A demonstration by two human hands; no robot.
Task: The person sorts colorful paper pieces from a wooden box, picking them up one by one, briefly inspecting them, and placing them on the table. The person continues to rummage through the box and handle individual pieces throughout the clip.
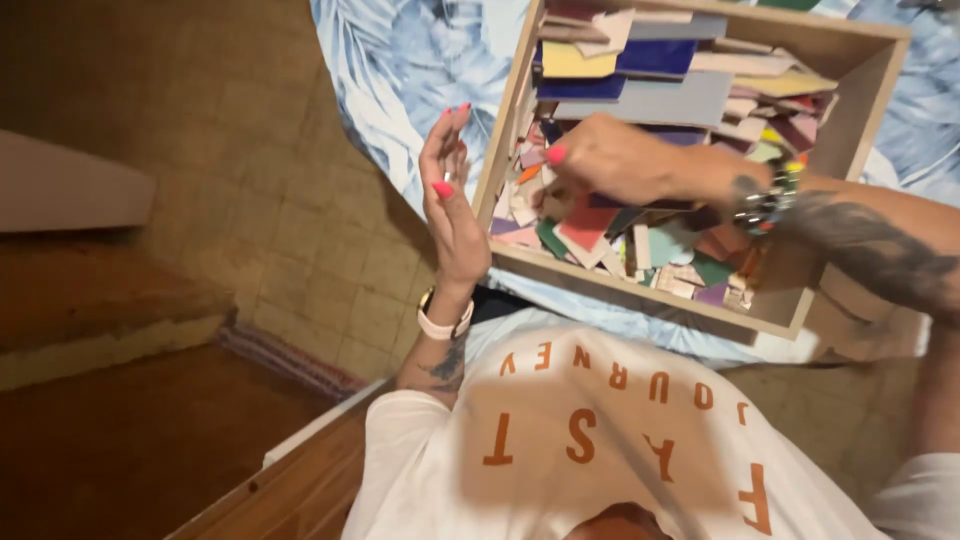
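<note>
The right hand (610,155) was down inside the wooden box (850,100), its fingers curled over and pressed in among the tile pieces (590,225) near the box's left wall. Whether the fingertips actually pinched one piece could not be told, since they were hidden under the knuckles. A pink-painted nail showed at the thumb. A stack of beaded bracelets (765,200) sat on that wrist, and the forearm behind it was tattooed and reached in over the box's near right corner.

The left hand (450,200) was held up outside the box, just beside its left wall, open and flat with the fingers together and pointing away from the body, palm turned toward the box. It held nothing. A pale watch (443,322) circled that wrist.

The box was filled with flat tile pieces in many colours: small broken bits in red, green, teal and pink toward the near side, and larger slabs in blue, yellow and grey stacked toward the far side. The box rested on a cloth (410,70) printed with pale blue leaves.

Below, the person's white shirt (600,450) with orange lettering filled the lower frame. To the left lay a worn tiled floor (260,200), with a brown step (90,300) at the edge.
</note>
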